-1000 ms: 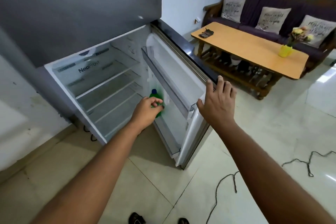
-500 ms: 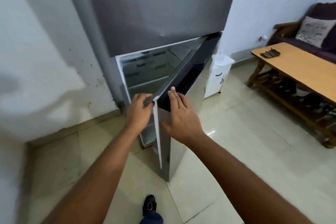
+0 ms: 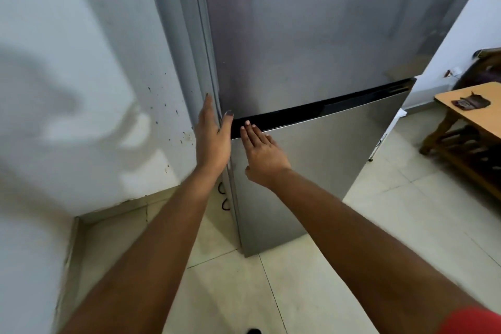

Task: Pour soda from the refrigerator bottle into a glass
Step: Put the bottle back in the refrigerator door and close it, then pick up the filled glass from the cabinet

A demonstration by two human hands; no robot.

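Tiled floor (image 3: 311,279), fridge (image 3: 311,49) at 12 | door (image 3: 311,171) shut | left hand (image 3: 210,141), right hand (image 3: 261,154): flat, empty | risk: bottle unseen, maybe inside.

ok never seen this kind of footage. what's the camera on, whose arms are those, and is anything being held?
There is no robot here. The one picture comes from a wide-angle camera worn on a person's head, looking forward and down, so the two bare arms are that person's own. The left hand lies open along the left edge of the tall grey steel refrigerator. The right hand lies flat on the grey lower door, just under the black strip at its top. Neither hand holds anything. No bottle or glass is in view. At the right edge a light wooden table carries a small dark object that I cannot identify.
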